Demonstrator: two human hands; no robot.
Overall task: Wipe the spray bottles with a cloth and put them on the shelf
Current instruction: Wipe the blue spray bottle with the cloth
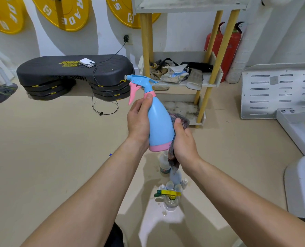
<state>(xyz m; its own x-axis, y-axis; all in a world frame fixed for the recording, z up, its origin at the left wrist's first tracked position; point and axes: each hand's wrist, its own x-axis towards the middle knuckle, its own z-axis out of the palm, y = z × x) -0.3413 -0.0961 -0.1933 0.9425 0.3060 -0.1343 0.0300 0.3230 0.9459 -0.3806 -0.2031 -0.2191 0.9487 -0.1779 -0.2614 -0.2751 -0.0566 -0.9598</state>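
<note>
A light blue spray bottle [158, 120] with a pink base, pink trigger and blue nozzle is held upright in mid-air at the centre. My left hand [139, 122] grips its body from the left, thumb up near the pink collar. My right hand [183, 141] holds a grey-pink cloth [181, 118] against the bottle's right side, and the cloth hangs down below the hand. On the floor beneath stand several more bottles, among them a clear one with a yellow-green spray head [169, 197]. The shelf [198, 82] with yellow posts stands behind.
The shelf's middle level holds gloves, a slipper and packets. Two red fire extinguishers [228, 49] stand behind it. A black step platform [75, 72] with a charging phone lies at the left, a mop at the far left, white gym equipment at the right.
</note>
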